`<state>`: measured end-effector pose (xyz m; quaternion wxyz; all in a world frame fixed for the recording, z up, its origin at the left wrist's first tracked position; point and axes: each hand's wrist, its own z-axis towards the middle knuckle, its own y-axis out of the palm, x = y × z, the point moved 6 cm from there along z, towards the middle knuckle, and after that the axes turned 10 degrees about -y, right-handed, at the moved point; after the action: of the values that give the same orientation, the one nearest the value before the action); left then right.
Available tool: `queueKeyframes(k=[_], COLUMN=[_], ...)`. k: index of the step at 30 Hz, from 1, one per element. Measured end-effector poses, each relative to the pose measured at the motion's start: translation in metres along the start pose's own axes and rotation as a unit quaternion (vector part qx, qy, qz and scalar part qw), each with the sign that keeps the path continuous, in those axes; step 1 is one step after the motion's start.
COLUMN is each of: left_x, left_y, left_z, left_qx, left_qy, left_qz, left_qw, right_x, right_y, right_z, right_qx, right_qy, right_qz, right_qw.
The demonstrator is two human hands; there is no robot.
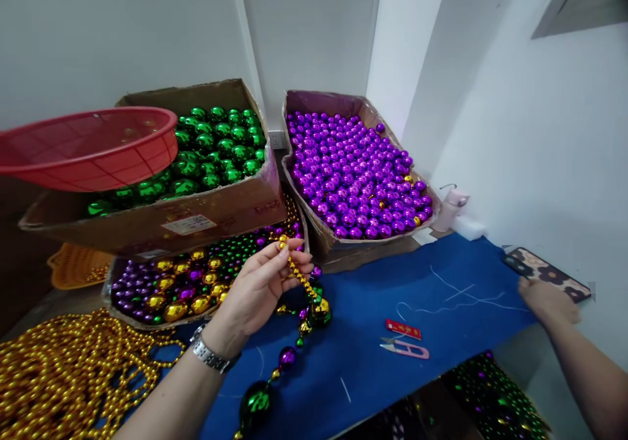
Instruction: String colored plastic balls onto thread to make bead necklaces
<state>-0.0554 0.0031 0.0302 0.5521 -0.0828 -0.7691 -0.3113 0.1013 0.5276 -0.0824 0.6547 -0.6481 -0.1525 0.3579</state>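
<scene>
My left hand, with a metal watch on its wrist, pinches the end of a bead garland between thumb and fingers. Small gold beads run down from the pinch. Below them, larger gold, purple and green balls hang or lie over the blue cloth. At the far right, my right hand is closed against the near edge of a phone in a flower-patterned case. Its fingertips are hidden, so whether it grips the phone or the white thread running towards it is unclear.
Pink snips and a red packet lie on the cloth. Boxes of green balls and purple balls stand behind. A red basket overhangs the left box. Gold bead strands heap at left. Walls close off the back and right.
</scene>
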Motion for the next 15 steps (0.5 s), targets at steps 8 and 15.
queueKeyframes(k=[8, 15], left_x=[0.041, 0.131], left_y=[0.071, 0.152], left_z=[-0.005, -0.031], left_qx=[-0.081, -0.114], left_qy=[0.075, 0.219], left_qz=[0.149, 0.271], left_qw=[0.983, 0.931], right_x=[-0.173, -0.318], right_y=[0.025, 0.028], right_z=[-0.046, -0.174], right_qx=[-0.184, -0.407], right_qy=[-0.24, -0.458], right_qz=[0.244, 0.515], right_qw=[0.921, 0.599])
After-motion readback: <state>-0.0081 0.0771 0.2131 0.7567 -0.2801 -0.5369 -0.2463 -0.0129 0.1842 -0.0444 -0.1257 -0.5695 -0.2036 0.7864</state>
